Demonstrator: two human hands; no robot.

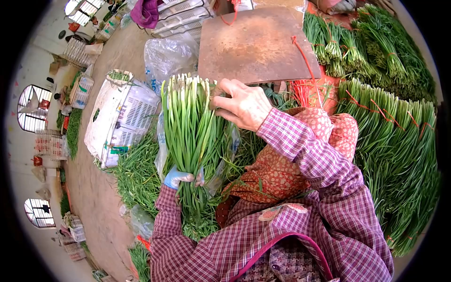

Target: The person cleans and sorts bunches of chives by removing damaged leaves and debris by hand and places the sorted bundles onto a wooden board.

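Person's left hand (pixel 179 177), in a pale-blue glove: wrapped around a thick bunch of long green leaves with white ends (pixel 189 127) | bare right hand (pixel 243 104): fingers bent at the white ends, pinching or not, cannot tell | bunch: over loose green leaves (pixel 136 164), near a white plastic crate (pixel 134 110)

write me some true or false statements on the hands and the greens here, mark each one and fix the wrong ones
1. The left hand grips a bundle of long green stalks. True.
2. The right hand holds the red cord. False: its fingers are at the bundle's pale ends.
3. The pale ends point toward the person's body. False: they point away from it.
4. Red ties show among the greens piled at the picture's right. True.
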